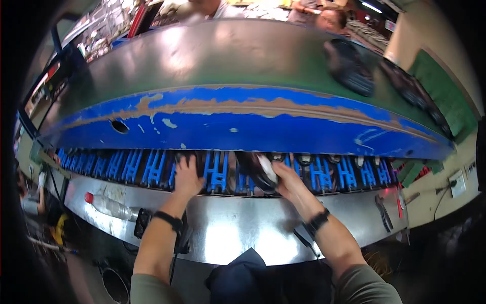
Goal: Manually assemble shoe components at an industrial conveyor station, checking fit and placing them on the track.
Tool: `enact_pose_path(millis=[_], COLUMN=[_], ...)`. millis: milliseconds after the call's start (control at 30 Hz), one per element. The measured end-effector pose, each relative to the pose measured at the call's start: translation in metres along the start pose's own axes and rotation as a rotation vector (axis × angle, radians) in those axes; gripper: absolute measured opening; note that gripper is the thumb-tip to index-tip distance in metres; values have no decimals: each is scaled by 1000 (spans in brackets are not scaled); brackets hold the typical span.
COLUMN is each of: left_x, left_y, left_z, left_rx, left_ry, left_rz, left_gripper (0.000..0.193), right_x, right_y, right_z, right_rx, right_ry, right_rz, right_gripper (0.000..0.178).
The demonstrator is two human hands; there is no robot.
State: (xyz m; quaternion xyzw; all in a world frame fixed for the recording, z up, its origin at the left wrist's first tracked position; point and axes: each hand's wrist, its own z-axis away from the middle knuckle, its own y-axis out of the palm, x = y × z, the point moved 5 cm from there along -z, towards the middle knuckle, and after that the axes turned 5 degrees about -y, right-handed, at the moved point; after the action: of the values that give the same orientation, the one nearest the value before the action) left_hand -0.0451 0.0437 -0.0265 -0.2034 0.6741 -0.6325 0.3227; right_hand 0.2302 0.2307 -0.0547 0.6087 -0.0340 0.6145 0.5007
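Note:
My right hand (289,178) grips a dark, glossy shoe (253,169) by its end, with a white patch showing near my fingers. The shoe is tilted in front of a row of blue slatted holders (217,175) under the blue beam. To its left, my left hand (188,176) reaches over the same row, fingers stretched forward and apart. A dark thing lies by those fingertips; whether the hand touches it I cannot tell. Small dark and pale shapes, partly hidden by the beam, sit among the holders to the right.
A scuffed blue beam (233,124) overhangs the holders. Above it, a dark shoe (350,68) and another dark shoe (417,93) rest on the green surface. The metal ledge (228,218) bears a clear bottle (109,205) with a red cap and pliers (383,214). People are beyond.

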Motion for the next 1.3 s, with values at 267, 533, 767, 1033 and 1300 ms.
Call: enact_pose_path(millis=[267, 533, 767, 1033, 1300], left_x=[-310, -503, -673, -643, -408], left_y=[-242, -302, -274, -310, -354], left_z=[216, 168, 122, 101, 392], left_rx=[-298, -477, -214, -417, -278], left_ry=[1525, 1328, 1227, 1060, 1458], left_rz=[475, 329, 134, 328, 443], left_gripper=[42, 43, 60, 35, 27], right_x=[27, 35, 46, 44, 30], right_y=[-128, -136, -158, -163, -182], right_z=[317, 375, 309, 310, 318], right_rx=[-298, -498, -566, -591, -571], right_ry=[-82, -754, -1062, -1095, -966], right_rz=[29, 1273, 1299, 1261, 1246], right_gripper=[56, 68, 65, 62, 68])
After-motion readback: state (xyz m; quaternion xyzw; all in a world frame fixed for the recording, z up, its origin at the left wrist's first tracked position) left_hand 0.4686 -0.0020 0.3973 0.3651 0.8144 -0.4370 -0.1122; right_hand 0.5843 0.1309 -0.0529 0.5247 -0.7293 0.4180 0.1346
